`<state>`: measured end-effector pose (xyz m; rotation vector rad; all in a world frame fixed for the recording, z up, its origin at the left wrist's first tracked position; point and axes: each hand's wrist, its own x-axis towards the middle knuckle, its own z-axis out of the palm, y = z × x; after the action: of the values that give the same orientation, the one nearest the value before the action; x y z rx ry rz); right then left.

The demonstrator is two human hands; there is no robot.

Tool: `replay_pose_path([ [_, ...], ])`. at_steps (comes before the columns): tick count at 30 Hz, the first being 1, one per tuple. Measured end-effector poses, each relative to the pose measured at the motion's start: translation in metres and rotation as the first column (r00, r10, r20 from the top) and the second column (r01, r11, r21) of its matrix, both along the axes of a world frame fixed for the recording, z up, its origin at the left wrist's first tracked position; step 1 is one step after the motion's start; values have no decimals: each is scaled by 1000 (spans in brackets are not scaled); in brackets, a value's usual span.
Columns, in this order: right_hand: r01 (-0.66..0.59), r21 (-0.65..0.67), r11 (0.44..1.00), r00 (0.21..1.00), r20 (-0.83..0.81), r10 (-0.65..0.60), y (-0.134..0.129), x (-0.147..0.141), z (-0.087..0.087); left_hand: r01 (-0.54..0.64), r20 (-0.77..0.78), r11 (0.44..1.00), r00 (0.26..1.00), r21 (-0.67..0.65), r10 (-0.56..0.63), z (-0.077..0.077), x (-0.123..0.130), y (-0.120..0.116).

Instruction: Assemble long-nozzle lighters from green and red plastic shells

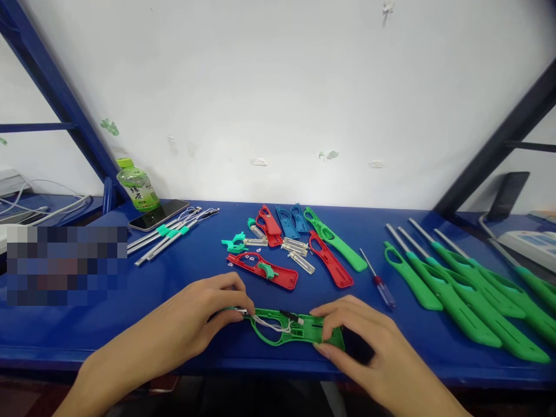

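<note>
An opened green lighter shell (310, 331) lies near the table's front edge, its hollow inside facing up. Inside it are a small black part (290, 316) and white wires (269, 324) running left. My left hand (212, 310) pinches the shell's narrow left end where the wires come together; what exactly lies between the fingertips is partly hidden. With thumb and fingers, my right hand (358, 336) grips the wide right end. Just beyond are a red lighter shell (282, 277) with a teal trigger (267, 270) on it and several clear fuel tubes (300, 262).
Several green lighters (460, 313) with metal barrels lie at the right, beside a screwdriver (383, 291). Blue shells (287, 223) and a green shell (343, 249) lie farther back. Metal tubes with wires (167, 242), a phone (158, 215) and a bottle (138, 186) are at the left.
</note>
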<state>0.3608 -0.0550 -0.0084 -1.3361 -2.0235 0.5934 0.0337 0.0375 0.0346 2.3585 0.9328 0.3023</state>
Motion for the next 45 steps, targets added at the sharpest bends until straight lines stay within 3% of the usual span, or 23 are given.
replay_pose_path([
  [12, 48, -10, 999, 999, 6, -48, -1, -2, -1, 21, 5, 998, 1000, 53, -21, -5, 1, 2],
  [16, 117, 117, 986, 990, 71, -125, 6, -15, 3, 11, 9, 999, 1000, 49, -12, -4, 3, 1],
  [20, 86, 199, 976, 980, 159, -118, 14, -33, 7, -2, 3, 999, 1000, 48, 2, -1, 2, 0],
  [25, 52, 258, 965, 990, 111, -83, 21, -45, 7, 3, 49, 996, 999, 85, -7, 5, 0, -1],
  [30, 73, 356, 932, 995, 40, -93, 26, -46, 11, -18, 99, 983, 995, 181, 0, 11, -5, -5],
  [37, 92, 511, 855, 993, 10, -113, 22, -44, 22, -27, 108, 977, 994, 210, 5, 8, -9, -7],
  [45, 56, 550, 833, 997, 14, -77, 13, -42, 12, 6, 93, 971, 995, 239, -29, 1, 2, -6],
])
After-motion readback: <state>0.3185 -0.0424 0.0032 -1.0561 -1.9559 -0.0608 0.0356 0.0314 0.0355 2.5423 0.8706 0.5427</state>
